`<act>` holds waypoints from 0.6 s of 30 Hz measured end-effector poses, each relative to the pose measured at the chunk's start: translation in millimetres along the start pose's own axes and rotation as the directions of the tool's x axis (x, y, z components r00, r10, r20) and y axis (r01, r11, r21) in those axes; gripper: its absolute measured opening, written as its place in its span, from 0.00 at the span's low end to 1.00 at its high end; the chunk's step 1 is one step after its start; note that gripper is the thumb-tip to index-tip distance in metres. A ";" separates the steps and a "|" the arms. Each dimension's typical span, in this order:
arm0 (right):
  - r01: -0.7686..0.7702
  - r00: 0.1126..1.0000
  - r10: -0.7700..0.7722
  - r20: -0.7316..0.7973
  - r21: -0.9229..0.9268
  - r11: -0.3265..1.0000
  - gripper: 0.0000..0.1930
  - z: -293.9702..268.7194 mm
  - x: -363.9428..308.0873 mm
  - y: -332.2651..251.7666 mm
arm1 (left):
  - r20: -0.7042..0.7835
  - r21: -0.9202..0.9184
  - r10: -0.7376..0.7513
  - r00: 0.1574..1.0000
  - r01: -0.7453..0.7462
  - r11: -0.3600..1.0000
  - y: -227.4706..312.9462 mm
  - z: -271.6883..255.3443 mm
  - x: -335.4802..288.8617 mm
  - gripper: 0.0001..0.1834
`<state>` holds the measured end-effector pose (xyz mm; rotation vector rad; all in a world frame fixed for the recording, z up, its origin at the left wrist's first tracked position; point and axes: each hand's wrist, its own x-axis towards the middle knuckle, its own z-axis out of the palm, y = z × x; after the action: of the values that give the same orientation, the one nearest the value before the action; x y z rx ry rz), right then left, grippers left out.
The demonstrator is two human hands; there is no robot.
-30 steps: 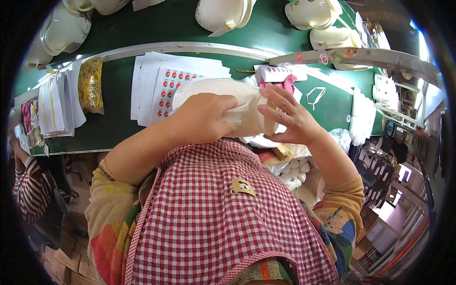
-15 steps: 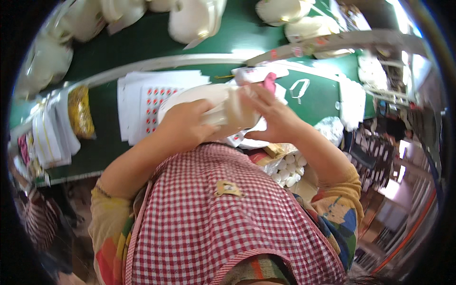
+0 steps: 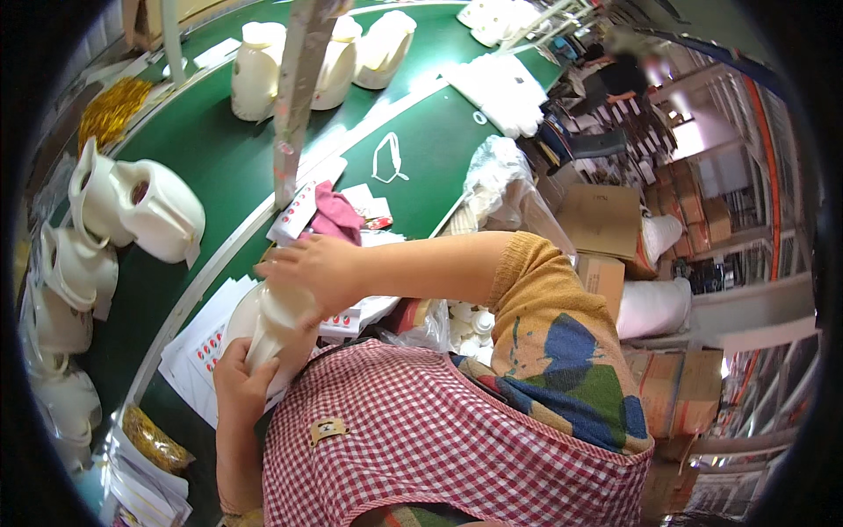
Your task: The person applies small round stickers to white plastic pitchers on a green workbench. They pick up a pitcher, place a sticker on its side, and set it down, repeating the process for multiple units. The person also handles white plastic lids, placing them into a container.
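Observation:
A cream-white jug (image 3: 284, 318) is tilted in front of my apron, held in both hands above the bench. My left hand (image 3: 239, 386) is closed at its handle side, thumb lying along the handle. Over the upper end of the jug curves my right hand (image 3: 320, 274), palm down; the fingers hide the mouth. Beneath the jug lie white sheets (image 3: 189, 356) with rows of small red stickers. Just beyond my right hand is a crumpled pink cloth (image 3: 336, 211), beside a white box (image 3: 294, 213) with red spots.
More cream jugs (image 3: 162, 211) stand along the left and on the far green bench (image 3: 421, 145). A metal post (image 3: 299, 97) rises beyond my hands. A white strap loop (image 3: 387, 158) lies on the bench. White caps (image 3: 471, 329) and cardboard boxes (image 3: 597, 220) are on the right.
My view has swung to the right, showing more boxes and shelving. Both hands remain on the jug, which now appears more upright, with my right hand laid over its top.

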<state>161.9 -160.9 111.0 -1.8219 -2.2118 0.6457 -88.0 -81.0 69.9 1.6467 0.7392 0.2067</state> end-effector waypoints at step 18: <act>0.265 0.887 -0.301 -0.349 -0.149 0.953 0.43 35.6 3.2 5.8 | -0.001 -0.075 0.018 1.000 -0.018 0.997 -0.8 -4.1 -3.6 0.13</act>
<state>151.2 -164.1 76.6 -1.4641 -2.2110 0.1246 -93.3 -79.6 71.0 1.5830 0.7089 0.2446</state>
